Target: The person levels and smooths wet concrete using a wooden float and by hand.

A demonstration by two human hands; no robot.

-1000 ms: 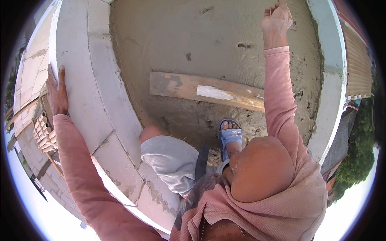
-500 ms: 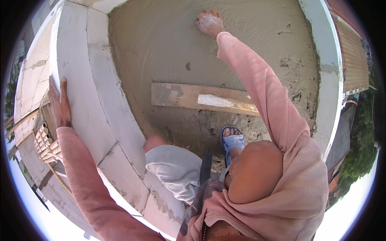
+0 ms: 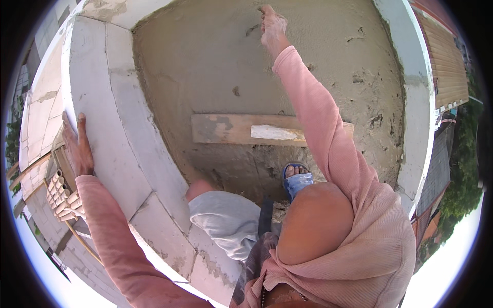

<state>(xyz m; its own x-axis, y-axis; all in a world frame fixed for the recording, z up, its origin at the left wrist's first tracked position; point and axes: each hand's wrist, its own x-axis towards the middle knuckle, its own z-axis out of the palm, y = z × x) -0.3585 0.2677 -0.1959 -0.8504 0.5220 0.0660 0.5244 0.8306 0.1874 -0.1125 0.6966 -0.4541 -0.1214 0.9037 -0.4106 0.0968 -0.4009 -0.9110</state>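
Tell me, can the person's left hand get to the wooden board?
Probably yes, by swinging across: the left hand rests at the outer edge of the pale block wall, and nothing seems to stand up between it and the wooden board.

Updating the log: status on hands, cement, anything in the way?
Left hand on block wall. Right hand over grey cement, grip unclear. Possibly in the way: plank between right hand and sandal.

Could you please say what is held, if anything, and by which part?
The left hand rests on the wall, holding nothing; for the right hand, I cannot tell.
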